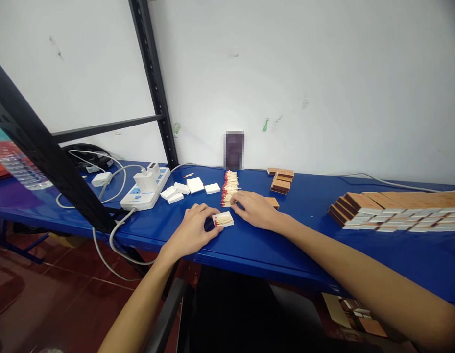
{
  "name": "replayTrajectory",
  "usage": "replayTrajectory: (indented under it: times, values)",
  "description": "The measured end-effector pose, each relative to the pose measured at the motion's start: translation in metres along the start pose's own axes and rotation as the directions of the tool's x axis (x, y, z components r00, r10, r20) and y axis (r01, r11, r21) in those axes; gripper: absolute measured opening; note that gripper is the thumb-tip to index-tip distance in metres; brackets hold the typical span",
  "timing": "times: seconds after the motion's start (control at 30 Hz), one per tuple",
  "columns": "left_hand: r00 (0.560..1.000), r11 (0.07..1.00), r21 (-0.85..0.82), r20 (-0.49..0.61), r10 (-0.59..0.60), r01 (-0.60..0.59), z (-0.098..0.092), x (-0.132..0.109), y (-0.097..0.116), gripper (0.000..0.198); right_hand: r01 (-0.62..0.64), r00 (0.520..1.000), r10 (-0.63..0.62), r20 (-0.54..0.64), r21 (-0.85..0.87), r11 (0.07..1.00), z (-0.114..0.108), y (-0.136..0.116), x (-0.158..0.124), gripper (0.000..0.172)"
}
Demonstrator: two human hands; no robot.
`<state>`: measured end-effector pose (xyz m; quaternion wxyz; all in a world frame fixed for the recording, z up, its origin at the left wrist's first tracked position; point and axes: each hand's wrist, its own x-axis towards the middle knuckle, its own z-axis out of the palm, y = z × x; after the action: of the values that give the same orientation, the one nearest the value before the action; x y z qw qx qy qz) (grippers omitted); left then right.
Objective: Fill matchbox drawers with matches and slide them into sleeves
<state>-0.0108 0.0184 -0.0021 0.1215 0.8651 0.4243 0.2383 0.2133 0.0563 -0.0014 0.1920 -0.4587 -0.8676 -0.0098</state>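
My left hand (pixel 196 226) grips a small white matchbox tray (pixel 229 221) by its left end, thumb and fingers on either side. Several red-headed matches lie in that tray. Just right of it, my right hand (pixel 254 208) has its fingertips pressed together at the near end of a long row of matches (pixel 230 186); whether a match is between them is hidden. The row's red heads point left. White matchbox trays (pixel 195 185) lie loosely left of the row. Partly behind my right hand rests a brown matchbox sleeve (pixel 273 202).
A small pile of brown matchboxes (pixel 281 181) sits at the back. Stacked matchboxes (pixel 399 208) fill the right side. At left are a white power strip (pixel 148 189) with cables and a black shelf post (pixel 154 73). The blue table (pixel 304 255) ends just before me.
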Motion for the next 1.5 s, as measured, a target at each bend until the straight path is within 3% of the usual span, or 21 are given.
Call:
replayTrajectory:
  times: [0.47,0.63,0.83,1.0,1.23,1.5]
  values:
    - [0.999,0.996,-0.076,-0.025,-0.036,0.034,-0.001,-0.002,0.002,0.026,-0.06,0.997,0.059,0.043,0.033,0.998,0.001,-0.002,0.0,0.018]
    - [0.999,0.997,-0.079,-0.031,-0.03,0.027,0.0,-0.002,0.0,0.026,0.007,1.0,-0.007,0.002,0.106,0.994,-0.007,-0.012,-0.006,0.016]
    - [0.999,0.997,-0.074,-0.05,-0.006,0.003,0.001,-0.002,-0.002,0.036,0.102,0.993,-0.113,0.044,0.204,0.974,-0.011,-0.024,-0.014,0.014]
    - [0.999,0.998,-0.058,-0.043,0.008,-0.011,0.001,-0.001,-0.002,0.038,0.023,0.999,-0.016,-0.051,0.128,0.992,-0.004,-0.01,-0.008,0.016]
    - [0.998,0.998,-0.031,-0.026,0.051,-0.052,0.0,-0.001,0.0,0.034,-0.087,0.996,0.087,0.004,-0.018,0.996,0.006,0.001,-0.002,0.016]
    - [0.999,0.998,-0.021,0.007,0.052,-0.052,-0.001,-0.001,0.0,0.034,-0.047,0.999,0.049,0.023,-0.06,0.997,0.002,-0.001,0.0,0.014]
